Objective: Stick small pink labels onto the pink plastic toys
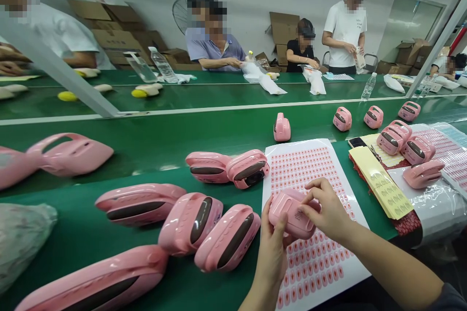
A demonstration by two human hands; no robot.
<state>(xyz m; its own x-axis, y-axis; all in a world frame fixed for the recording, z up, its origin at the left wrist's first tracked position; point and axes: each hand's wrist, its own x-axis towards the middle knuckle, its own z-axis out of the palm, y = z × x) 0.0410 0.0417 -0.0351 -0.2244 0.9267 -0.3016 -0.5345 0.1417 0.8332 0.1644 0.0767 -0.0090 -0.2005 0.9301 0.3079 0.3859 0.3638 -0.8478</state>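
A pink plastic device point(292, 214) is held over a white sheet of small pink stickers point(306, 165). My left hand point(272, 248) grips it from below and the left side, fingers wrapped round it. From the right, my right hand point(326, 206) comes in with its fingertips pinched and pressed on the device's upper edge. Whether a sticker sits under the fingertips is too small to tell.
Several more pink devices point(226, 235) lie on the green bench to my left, others point(396, 136) to the right by yellow sticker sheets point(379, 182). A green conveyor point(219, 126) carries a single pink device point(281, 128). Several people work across it; water bottles point(368, 86) and cardboard boxes stand behind.
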